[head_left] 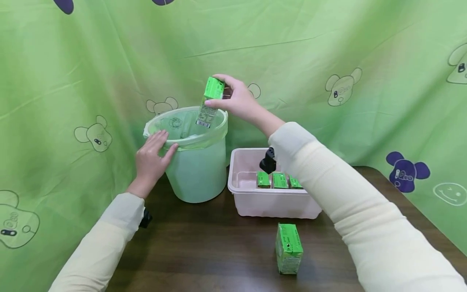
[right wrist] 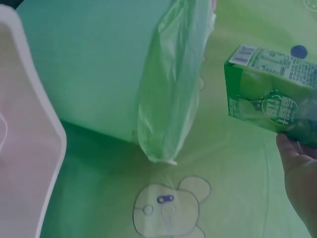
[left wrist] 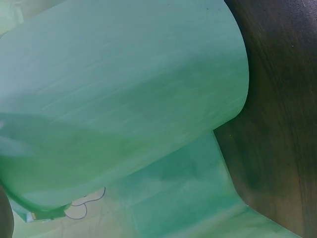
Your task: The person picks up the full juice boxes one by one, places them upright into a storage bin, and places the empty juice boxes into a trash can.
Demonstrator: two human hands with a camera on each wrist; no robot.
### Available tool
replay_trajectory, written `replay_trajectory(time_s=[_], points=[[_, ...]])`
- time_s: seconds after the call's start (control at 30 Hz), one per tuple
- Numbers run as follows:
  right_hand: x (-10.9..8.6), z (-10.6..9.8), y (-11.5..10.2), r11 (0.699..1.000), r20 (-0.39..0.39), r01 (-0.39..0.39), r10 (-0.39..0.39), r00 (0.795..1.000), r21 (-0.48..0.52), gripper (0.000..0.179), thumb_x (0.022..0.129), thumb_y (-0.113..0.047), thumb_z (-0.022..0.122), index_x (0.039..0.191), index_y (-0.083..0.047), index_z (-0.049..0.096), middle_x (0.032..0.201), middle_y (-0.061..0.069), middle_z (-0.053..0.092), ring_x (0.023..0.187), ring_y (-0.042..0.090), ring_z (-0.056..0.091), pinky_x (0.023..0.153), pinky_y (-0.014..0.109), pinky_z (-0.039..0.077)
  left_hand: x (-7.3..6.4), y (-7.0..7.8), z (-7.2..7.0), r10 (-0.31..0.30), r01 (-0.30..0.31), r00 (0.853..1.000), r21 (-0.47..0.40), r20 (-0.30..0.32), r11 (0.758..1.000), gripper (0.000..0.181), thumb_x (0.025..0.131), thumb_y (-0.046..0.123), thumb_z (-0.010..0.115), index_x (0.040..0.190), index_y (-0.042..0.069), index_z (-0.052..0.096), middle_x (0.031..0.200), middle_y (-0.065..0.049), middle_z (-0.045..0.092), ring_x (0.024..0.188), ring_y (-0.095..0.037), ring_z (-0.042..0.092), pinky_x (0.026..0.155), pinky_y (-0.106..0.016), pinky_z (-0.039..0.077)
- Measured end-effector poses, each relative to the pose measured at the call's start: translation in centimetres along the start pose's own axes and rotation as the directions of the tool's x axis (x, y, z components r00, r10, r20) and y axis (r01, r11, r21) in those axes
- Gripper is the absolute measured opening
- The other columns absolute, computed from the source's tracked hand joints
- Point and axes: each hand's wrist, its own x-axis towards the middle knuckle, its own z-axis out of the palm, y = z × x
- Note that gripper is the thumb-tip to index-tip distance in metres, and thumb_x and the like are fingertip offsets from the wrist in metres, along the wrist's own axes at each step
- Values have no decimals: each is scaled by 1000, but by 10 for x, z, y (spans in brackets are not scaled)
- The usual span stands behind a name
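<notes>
My right hand (head_left: 238,97) grips a green juice box (head_left: 210,103) between thumb and fingers, tilted over the mouth of a pale green trash bin (head_left: 197,174). In the head view, the box's lower end overlaps the bin's opening. Printed fruit and lettering show on the same juice box (right wrist: 270,91) in the right wrist view. My left hand (head_left: 151,158) rests on the bin's near left rim, fingers extended and thumb spread along it. A thin green bag (head_left: 215,136) lines the bin and folds over its rim. The bin's side (left wrist: 124,84) fills most of the left wrist view.
Right of the bin stands a pale pink plastic tub (head_left: 270,205) with several green boxes (head_left: 280,180) inside, partly hidden by my right sleeve. Another green juice box (head_left: 289,248) stands on the dark wooden table (head_left: 204,247) in front. A green printed curtain (head_left: 292,48) hangs behind.
</notes>
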Motion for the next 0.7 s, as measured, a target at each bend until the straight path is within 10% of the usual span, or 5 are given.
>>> replay_trajectory(time_s=[0.7], points=[[21,54,35,973,-25,-116,114,993,-198,82,79,-20,82,147,-6,38,130,12,54,110,20,57,85,20,51,1,4,-3,9,-9,1000,1,-7,1000,47,87,26,73,122,-3,65,124,-20,61,117,-37,58,107,-42,39]])
